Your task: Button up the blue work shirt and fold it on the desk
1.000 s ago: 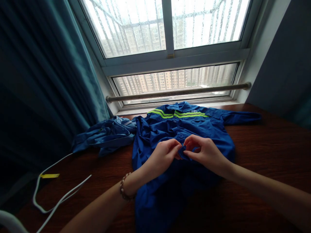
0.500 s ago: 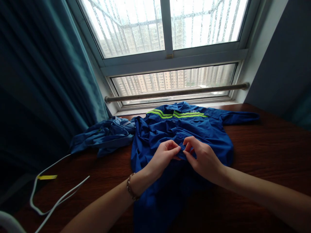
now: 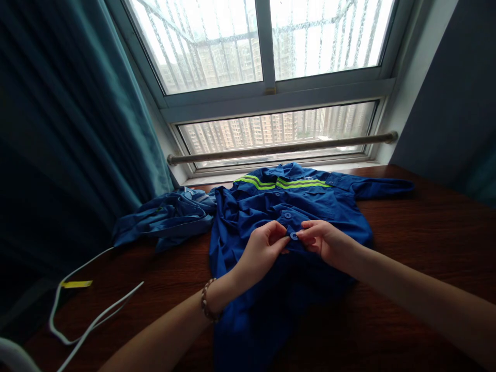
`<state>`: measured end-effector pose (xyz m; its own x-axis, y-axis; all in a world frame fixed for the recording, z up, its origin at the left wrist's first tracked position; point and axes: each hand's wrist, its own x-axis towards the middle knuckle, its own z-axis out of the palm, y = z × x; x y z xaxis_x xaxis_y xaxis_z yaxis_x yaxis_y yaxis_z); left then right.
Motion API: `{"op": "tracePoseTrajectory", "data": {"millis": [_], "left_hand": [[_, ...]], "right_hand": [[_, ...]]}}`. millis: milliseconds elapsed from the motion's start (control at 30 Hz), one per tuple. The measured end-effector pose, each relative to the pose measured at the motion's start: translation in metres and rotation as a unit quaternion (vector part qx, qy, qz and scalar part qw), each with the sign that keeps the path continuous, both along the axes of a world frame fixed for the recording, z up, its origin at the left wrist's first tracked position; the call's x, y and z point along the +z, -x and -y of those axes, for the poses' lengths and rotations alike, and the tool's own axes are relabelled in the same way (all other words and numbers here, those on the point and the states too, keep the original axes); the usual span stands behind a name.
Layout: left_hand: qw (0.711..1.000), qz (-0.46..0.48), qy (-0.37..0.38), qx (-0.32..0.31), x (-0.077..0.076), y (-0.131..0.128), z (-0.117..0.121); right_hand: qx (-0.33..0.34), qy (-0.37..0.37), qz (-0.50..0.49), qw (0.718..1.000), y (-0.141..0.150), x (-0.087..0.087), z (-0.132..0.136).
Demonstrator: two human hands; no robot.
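A blue work shirt with yellow-green striped bands across its chest lies spread on the table, collar toward the window. My left hand pinches the front edge of the shirt, thumb and forefinger together, a braided bracelet on the wrist. Right beside it, my right hand is closed with its fingertips at a round button on the placket. The button shows between the two hands. Another button sits just above them on the shirt front. Fabric below the hands is in dark shadow.
Crumpled blue clothing lies left of the shirt. A white cable with a yellow tag loops on the dark wooden table. A metal bar crosses in front of the window; a teal curtain hangs at left.
The button between my hands has come into sight. My right hand has turned flatter, its fingertips now against the button's right side, while my left hand keeps nearly the same place.
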<state>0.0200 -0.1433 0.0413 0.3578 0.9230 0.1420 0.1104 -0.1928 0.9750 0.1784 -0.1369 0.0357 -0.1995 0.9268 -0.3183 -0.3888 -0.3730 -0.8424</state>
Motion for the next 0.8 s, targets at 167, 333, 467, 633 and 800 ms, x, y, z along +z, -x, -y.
{"op": "tracePoseTrajectory", "data": {"millis": [167,333,467,633,800], "left_hand": [[1.0,0.001,-0.006,0.021,0.007,0.003,0.0],[0.991,0.083,-0.025,0.101,0.028,0.012,-0.002],[0.986,0.064,-0.06,0.141,0.033,0.025,0.019],[0.97,-0.211,-0.105,0.058,-0.005,0.049,0.085],[0.912,-0.386,-0.128,0.051,-0.054,0.073,0.128]], "right_hand": [[0.113,-0.19,0.186,0.957,-0.012,0.018,0.003],[0.156,-0.392,0.544,0.726,-0.034,0.034,0.016],[0.103,-0.378,0.655,0.647,-0.054,0.013,0.03],[-0.046,-0.373,0.653,0.657,-0.108,-0.007,0.052],[-0.329,-0.3,0.696,0.563,-0.187,0.017,0.074]]}}
